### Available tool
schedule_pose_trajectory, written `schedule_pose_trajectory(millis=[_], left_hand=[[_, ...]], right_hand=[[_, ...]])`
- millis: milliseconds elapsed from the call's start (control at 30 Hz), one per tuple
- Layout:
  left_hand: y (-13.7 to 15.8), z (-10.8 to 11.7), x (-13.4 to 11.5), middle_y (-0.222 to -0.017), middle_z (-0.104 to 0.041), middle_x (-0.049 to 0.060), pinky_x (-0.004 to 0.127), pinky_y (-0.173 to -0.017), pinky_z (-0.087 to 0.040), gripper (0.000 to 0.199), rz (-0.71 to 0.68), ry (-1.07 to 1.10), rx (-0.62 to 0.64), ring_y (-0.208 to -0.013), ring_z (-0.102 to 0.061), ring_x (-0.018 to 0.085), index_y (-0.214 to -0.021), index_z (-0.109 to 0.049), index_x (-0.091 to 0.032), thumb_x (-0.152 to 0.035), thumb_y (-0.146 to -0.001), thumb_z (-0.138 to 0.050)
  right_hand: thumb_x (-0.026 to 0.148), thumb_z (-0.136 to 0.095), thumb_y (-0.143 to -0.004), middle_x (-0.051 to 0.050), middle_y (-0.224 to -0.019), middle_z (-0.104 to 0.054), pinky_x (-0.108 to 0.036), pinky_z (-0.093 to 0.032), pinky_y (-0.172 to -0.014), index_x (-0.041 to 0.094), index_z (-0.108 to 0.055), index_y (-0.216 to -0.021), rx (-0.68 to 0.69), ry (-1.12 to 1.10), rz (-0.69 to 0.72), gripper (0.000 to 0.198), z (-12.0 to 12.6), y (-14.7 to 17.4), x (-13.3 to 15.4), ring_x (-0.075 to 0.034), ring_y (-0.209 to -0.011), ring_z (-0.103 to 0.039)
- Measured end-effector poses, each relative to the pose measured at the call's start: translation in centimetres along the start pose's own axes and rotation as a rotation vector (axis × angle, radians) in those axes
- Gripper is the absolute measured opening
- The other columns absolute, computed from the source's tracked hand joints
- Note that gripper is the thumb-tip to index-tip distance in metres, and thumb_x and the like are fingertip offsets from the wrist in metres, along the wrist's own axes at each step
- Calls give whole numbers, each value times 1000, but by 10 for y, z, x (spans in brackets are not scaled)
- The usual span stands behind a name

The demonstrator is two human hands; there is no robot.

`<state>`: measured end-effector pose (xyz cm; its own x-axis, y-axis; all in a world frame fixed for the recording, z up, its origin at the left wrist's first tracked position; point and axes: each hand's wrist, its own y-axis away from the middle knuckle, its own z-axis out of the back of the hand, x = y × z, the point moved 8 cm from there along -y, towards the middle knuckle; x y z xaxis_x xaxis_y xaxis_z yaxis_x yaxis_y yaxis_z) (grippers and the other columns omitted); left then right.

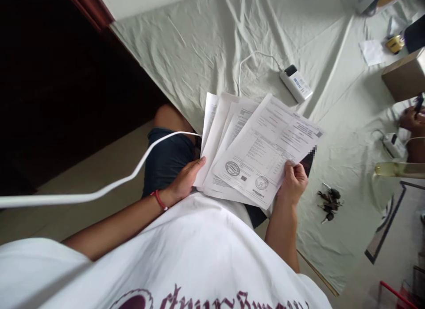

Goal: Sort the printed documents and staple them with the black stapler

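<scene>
Fanned papers (262,149) in both hands

The fanned white printed paper sheets (262,149) look thin, smooth and matt, with black type and round ink stamps. Under them lies a pale green cloth sheet (206,43), matt and heavily creased. The white rectangular plastic power bank (296,83) has a smooth, faintly glossy shell, as does its white plastic-coated cable (252,56). The dark bunch of keys (328,202) looks like dull metal. The brown cardboard box (403,76) is matt.
</scene>
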<state>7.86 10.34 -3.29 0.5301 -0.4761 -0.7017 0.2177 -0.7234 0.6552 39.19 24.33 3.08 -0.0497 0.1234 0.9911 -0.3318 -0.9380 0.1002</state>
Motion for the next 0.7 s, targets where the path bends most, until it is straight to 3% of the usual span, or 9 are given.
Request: schedule_pose_trajectory(millis=[133,267,400,533,700], left_hand=[[2,-12,-1,-112,-78,15,44,-102,-57,65,11,74,124,-118,-69,38,-108,-78,-10,-66,-74,-81],[4,-19,-1,-113,-78,15,44,-97,-60,62,54,110,170,-112,-72,37,-113,-77,-11,-57,-73,-86],[2,-19,0,-113,-78,15,46,-97,-60,61,46,102,163,-105,-75,35,-111,-76,-10,-56,-72,-88],[-1,-17,1,-109,-79,14,46,-96,-60,61,29,80,175,-102,-76,34,-106,-77,-10,-58,-70,-88],[0,-15,0,-104,-80,13,44,-93,-60,58,20,66,181,-98,-76,34,-102,-78,-11,-59,-73,-86]], right_hand=[[43,-80,-76,-1,-89,-72,-26,-54,-77,17,-66,-88,104,-65,-13,31,-25,6,-1,-11,-77,-63],[41,-80,-78,0,-85,-70,-24,-52,-74,17,-67,-86,156,-29,2,29,-31,6,1,-10,-75,-61],[40,-80,-78,1,-81,-69,-21,-49,-70,15,-67,-83,126,26,36,28,-17,3,4,-8,-71,-59],[38,-83,-75,3,-74,-67,-19,-46,-65,14,-67,-81,7,15,63,29,10,-6,10,-6,-66,-55],[33,-85,-67,2,-78,-69,-19,-52,-73,14,-68,-78,-168,-75,144,28,40,-16,23,-7,-72,-60]])
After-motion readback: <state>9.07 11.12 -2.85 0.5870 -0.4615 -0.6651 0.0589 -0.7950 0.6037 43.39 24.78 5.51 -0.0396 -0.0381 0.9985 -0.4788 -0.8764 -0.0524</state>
